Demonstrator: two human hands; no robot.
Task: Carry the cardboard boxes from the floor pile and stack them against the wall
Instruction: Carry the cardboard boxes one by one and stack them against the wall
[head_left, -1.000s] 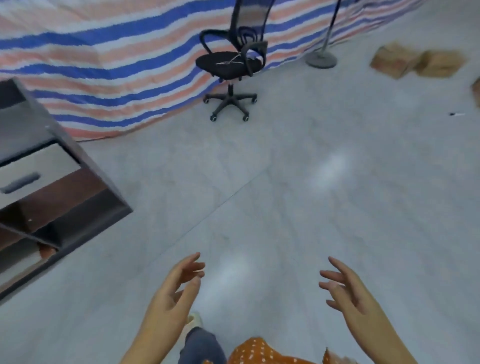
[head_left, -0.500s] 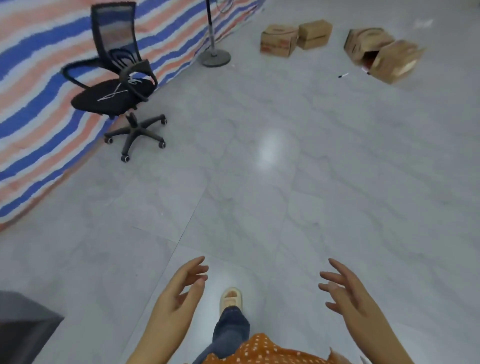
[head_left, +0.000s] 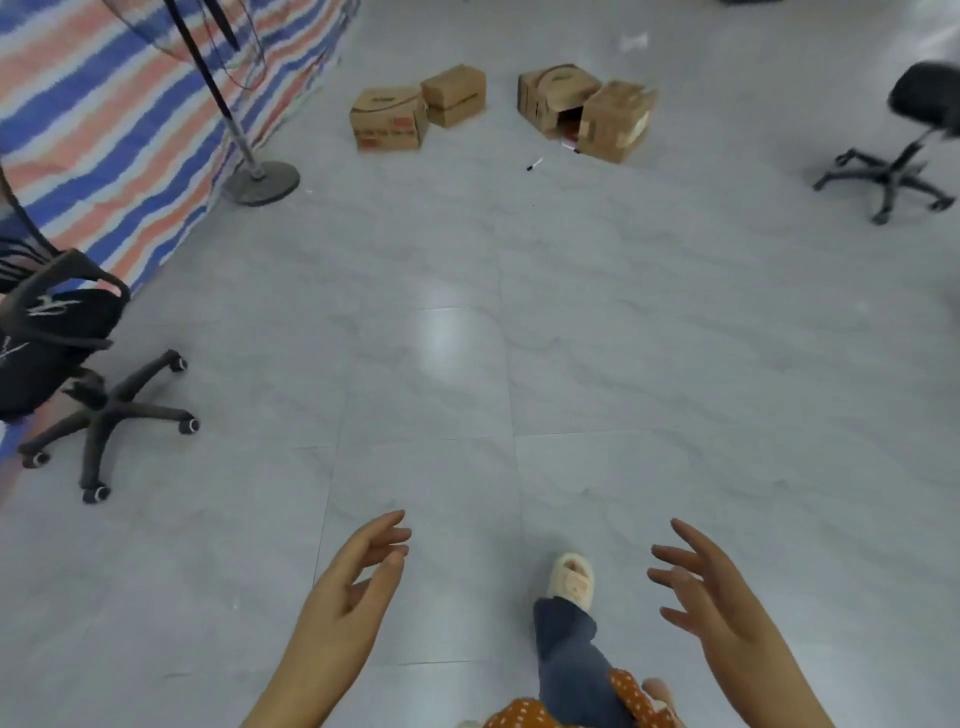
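Several brown cardboard boxes lie on the grey tiled floor far ahead. A printed box (head_left: 388, 119) sits beside a smaller one (head_left: 455, 95); to their right lie a box with an open end (head_left: 555, 98) and a tilted box (head_left: 617, 120) against it. My left hand (head_left: 358, 587) and my right hand (head_left: 711, 597) hover low in front of me, apart, fingers spread and relaxed, holding nothing. Both are far from the boxes.
A black office chair (head_left: 62, 353) stands at the left by a striped tarp (head_left: 119, 104). A stand with a round base (head_left: 261, 179) is near the tarp. Another black stool-chair (head_left: 898, 150) is at the right. A pen (head_left: 534, 164) lies near the boxes. My slippered foot (head_left: 571, 579) steps forward.
The view has swung right and forward: the drawer cabinet has left the frame, the chair has slid to the left edge, and the boxes are nearer and more central. My hands stay empty.
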